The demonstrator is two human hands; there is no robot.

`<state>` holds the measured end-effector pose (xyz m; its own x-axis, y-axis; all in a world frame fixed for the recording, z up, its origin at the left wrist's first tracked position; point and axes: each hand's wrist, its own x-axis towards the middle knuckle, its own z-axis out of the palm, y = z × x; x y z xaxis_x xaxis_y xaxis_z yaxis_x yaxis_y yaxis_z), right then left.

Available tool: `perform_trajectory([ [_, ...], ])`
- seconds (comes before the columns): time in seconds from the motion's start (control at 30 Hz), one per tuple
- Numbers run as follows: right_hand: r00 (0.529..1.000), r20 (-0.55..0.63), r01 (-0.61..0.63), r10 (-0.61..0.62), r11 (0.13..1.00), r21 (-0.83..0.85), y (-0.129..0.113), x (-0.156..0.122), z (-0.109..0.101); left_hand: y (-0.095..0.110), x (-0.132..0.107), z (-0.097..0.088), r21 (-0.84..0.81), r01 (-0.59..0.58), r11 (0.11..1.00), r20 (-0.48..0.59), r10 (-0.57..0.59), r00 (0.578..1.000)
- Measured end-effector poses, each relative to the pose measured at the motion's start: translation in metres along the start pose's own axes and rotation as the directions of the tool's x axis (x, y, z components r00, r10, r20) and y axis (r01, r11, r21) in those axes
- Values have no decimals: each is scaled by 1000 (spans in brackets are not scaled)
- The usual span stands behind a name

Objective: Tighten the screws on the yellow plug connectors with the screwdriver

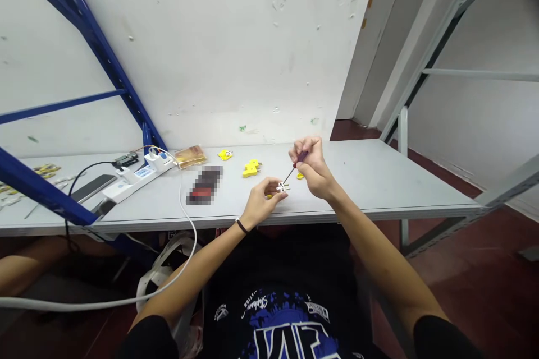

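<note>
Between the thumb and fingers of my left hand [263, 199] is a small white plug part [281, 186] with metal pins pointing right. A bit of yellow shows beneath it, partly hidden by the fingers. My right hand [314, 168] is closed around the dark handle of a screwdriver [302, 157]. Its thin shaft slants down to the left, and the tip meets the white part or lies very close to it. Beside my right hand, a yellow piece [300, 175] rests on the table, partly covered.
Yellow plugs [251, 169] and yellow pieces [225, 155] lie toward the back. To the left are a blurred dark and red object [205, 185], an amber plastic packet [190, 156], a white power strip [137, 179] and a phone [93, 187]. A white cable [187, 258] hangs over the front edge.
</note>
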<state>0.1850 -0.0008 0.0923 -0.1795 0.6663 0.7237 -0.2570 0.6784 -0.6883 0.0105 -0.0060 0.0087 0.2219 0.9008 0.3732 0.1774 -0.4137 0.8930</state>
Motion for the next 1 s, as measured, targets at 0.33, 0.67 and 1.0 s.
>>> perform_trajectory([
  [0.33,992,-4,-125,125,991,52,15,1,3,6,-2,-1,100,-44,994,-16,46,999],
  [0.67,992,-81,-92,97,994,60,13,1,3,7,-2,-2,82,-69,994,9,68,998],
  [1.0,993,-93,-74,79,996,56,15,-1,6,6,-2,-2,80,-78,994,-2,79,997],
])
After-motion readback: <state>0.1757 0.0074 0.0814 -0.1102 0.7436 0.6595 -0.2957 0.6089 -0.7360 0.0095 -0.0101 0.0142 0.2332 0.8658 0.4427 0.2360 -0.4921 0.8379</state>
